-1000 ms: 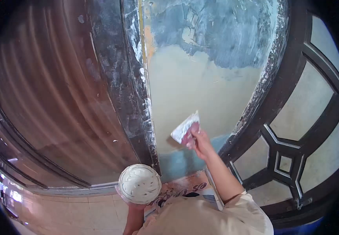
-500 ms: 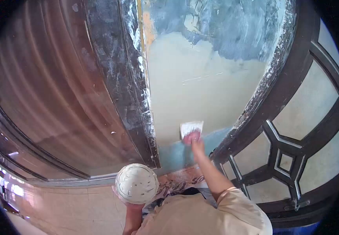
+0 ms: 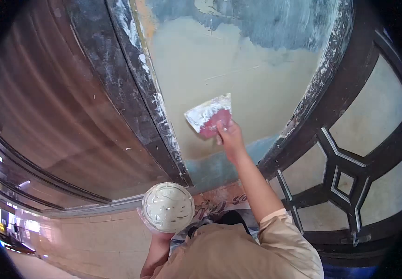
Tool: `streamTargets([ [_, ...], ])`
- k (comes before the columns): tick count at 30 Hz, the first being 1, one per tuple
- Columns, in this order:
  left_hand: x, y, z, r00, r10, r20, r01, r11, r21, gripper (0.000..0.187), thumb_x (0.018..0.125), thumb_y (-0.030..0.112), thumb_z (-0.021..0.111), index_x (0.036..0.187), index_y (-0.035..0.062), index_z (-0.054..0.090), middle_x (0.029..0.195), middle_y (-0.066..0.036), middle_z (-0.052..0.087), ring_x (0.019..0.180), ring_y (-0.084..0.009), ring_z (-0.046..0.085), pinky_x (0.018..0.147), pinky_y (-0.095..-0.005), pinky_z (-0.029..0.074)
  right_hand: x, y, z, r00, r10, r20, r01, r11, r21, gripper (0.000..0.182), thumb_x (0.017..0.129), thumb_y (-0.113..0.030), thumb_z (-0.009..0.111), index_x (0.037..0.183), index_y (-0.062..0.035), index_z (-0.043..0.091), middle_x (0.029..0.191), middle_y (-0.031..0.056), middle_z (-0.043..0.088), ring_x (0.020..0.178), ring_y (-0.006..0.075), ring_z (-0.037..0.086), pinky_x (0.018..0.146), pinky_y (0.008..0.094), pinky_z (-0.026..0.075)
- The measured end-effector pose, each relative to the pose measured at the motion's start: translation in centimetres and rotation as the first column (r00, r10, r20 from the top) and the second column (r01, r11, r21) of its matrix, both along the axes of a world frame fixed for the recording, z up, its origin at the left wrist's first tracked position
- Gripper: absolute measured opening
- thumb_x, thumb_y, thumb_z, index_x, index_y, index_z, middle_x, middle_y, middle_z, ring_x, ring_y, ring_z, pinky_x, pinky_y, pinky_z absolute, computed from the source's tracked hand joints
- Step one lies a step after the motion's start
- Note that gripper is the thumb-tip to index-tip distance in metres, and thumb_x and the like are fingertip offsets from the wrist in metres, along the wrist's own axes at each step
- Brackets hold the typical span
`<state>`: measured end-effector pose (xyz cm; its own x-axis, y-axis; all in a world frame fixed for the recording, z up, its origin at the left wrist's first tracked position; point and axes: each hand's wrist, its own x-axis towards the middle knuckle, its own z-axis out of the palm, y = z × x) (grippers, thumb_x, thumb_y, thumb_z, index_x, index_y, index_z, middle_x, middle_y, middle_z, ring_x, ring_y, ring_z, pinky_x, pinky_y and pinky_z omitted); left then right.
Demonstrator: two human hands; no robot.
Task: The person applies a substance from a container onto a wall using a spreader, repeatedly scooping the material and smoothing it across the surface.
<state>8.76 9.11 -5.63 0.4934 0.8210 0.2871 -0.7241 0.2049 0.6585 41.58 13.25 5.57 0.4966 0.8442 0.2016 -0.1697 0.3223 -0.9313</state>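
My right hand (image 3: 230, 137) grips a wide putty knife (image 3: 208, 114) by its red part, thumb on the near face. White filler is smeared over its flaring blade, which is turned up towards me in front of the wall. Behind it lies a broad cream coat of putty (image 3: 182, 65) on the blue wall (image 3: 275, 28). Low on the left, my left hand (image 3: 160, 234) supports a round tub (image 3: 143, 211) from below, its fingers mostly hidden. Pale, glossy putty (image 3: 167, 208) fills the tub, marked with several dark streaks.
A dark, paint-spattered frame (image 3: 112, 69) borders the wall on the left, beside a brown curtain behind glass (image 3: 47, 93). On the right stands a dark door (image 3: 345, 172) with pale panels. A printed sheet (image 3: 219, 207) lies at the wall's foot, by the tiled floor (image 3: 98, 237).
The putty knife has moved up the wall and left, and its coated face now turns towards me. The tub has shifted slightly up and right in view. My viewpoint has tilted.
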Motion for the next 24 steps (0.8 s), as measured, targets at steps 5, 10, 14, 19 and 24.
streamTargets([
  [5,-0.6,-1.1,2.1,0.989,-0.054,0.136,0.071,0.990,-0.123,0.073,0.097,0.065,0.016,0.150,0.0179,0.029,0.154,-0.005,0.032,0.140,-0.0251,0.032,0.117,-0.0498,0.018,-1.0,1.2,-13.6,0.922,-0.178,0.345,0.257,0.946,-0.199,0.028,0.096,-0.034,0.060,0.101,-0.0074,0.064,0.072,-0.0023,0.061,0.053,0.0075,0.049,0.046,0.0241,0.038],
  [10,-1.1,-3.3,2.3,0.988,0.095,0.120,-0.047,0.935,-0.351,0.075,0.095,0.068,0.016,0.150,0.0183,0.032,0.154,-0.006,0.033,0.139,-0.0284,0.034,0.114,-0.0529,0.025,-0.4,-5.3,-29.7,0.992,-0.122,0.029,0.116,0.810,-0.575,0.028,0.093,-0.033,0.064,0.099,-0.0057,0.065,0.070,0.0018,0.060,0.047,0.0108,0.050,0.042,0.0277,0.040],
  [14,-0.6,-3.4,1.7,0.990,0.117,0.084,-0.099,0.975,-0.197,0.076,0.095,0.068,0.016,0.150,0.0179,0.030,0.156,-0.006,0.030,0.141,-0.0286,0.031,0.117,-0.0515,0.020,1.7,-9.2,-29.6,0.995,-0.080,-0.062,0.025,0.791,-0.612,0.025,0.092,-0.030,0.066,0.098,-0.0060,0.064,0.070,0.0017,0.060,0.047,0.0111,0.050,0.041,0.0272,0.039],
  [19,1.7,-3.3,2.9,0.962,0.204,0.184,-0.057,0.805,-0.591,0.078,0.093,0.070,0.020,0.150,0.0175,0.033,0.155,-0.007,0.032,0.140,-0.0300,0.032,0.114,-0.0523,0.028,4.2,-11.0,-27.9,0.999,-0.051,-0.011,0.034,0.788,-0.615,0.031,0.089,-0.031,0.071,0.097,-0.0022,0.061,0.075,0.0044,0.061,0.049,0.0146,0.053,0.045,0.0313,0.043],
  [24,5.4,-2.2,1.6,0.969,-0.095,0.229,0.146,0.965,-0.218,0.078,0.093,0.071,0.021,0.149,0.0188,0.034,0.156,-0.007,0.031,0.140,-0.0323,0.032,0.114,-0.0543,0.026,7.9,-11.6,-25.0,0.996,-0.010,0.089,0.056,0.846,-0.530,0.027,0.091,-0.030,0.069,0.102,-0.0050,0.064,0.073,0.0007,0.061,0.053,0.0094,0.053,0.047,0.0261,0.041],
])
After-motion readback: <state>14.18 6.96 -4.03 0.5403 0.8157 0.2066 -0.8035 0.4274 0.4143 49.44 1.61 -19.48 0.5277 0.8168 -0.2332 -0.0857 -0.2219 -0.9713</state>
